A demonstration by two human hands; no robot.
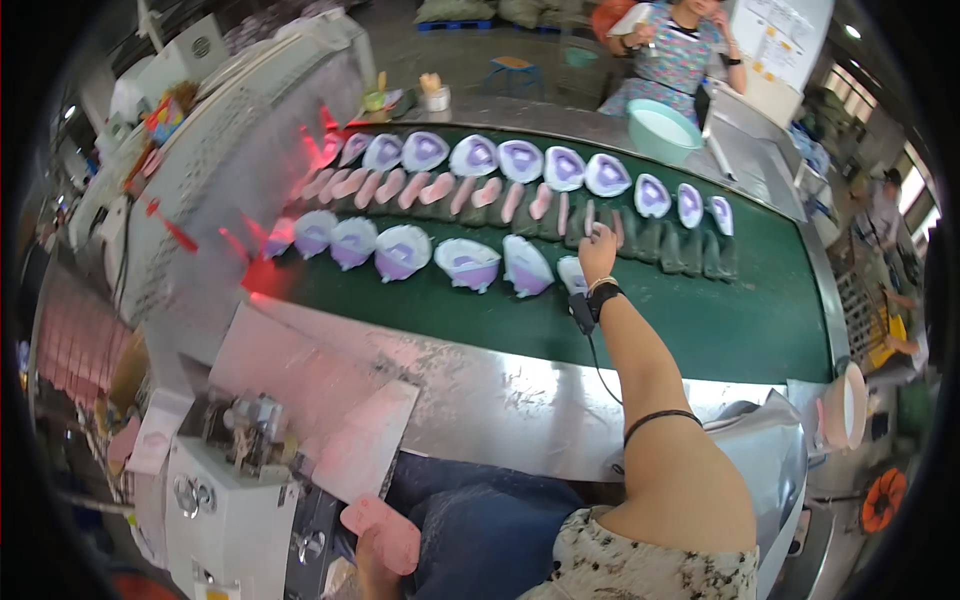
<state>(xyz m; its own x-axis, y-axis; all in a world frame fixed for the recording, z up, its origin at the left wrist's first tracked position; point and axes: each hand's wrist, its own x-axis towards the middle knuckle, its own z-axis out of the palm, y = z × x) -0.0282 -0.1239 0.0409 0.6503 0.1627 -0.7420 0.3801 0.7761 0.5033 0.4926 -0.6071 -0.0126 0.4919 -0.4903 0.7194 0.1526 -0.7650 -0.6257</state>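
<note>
My left hand [374, 572], low at the front, grips a flat pink insole-shaped pad [392, 538]; part of the hand lies beyond the picture's edge. My right hand [600, 250] reaches across the green belt [680, 325] to the middle row, its fingers drawn together at a pale pink strip. What those fingers hold is too small to make out. In that row, pink pieces [437, 188] lie on dark rounded forms [672, 247]; the forms right of my hand show bare tops. Purple-and-white shoe uppers [520, 162] line the far side, and more such uppers [403, 252] the near side.
A long machine housing [270, 95] with red-lit openings covers the belt's left end. A metal ledge [470, 350] runs along the front, with a white machine [225, 520] at lower left. Across the belt, a person [680, 55] stands by a pale green basin [663, 130].
</note>
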